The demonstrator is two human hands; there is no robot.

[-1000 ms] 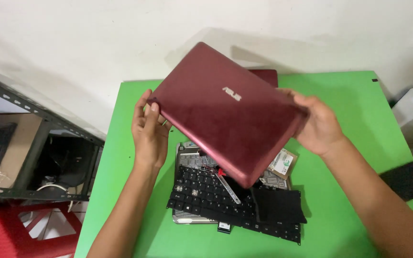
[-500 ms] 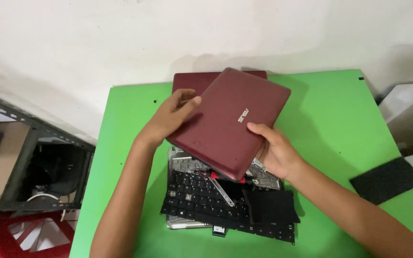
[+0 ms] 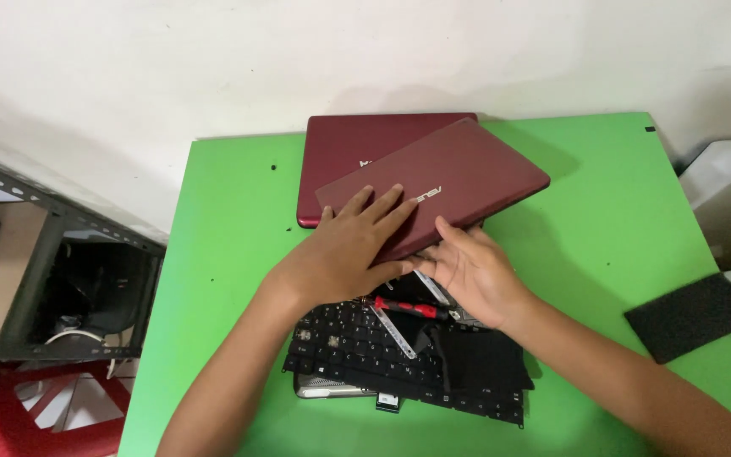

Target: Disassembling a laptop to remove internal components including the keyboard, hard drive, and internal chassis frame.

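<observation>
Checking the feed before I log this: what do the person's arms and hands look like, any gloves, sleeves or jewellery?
Both arms are bare as far as the frame shows: no sleeves in view. The left hand and right hand wear no gloves, and no rings, watch or bands show. No cables or markings on them.
</observation>
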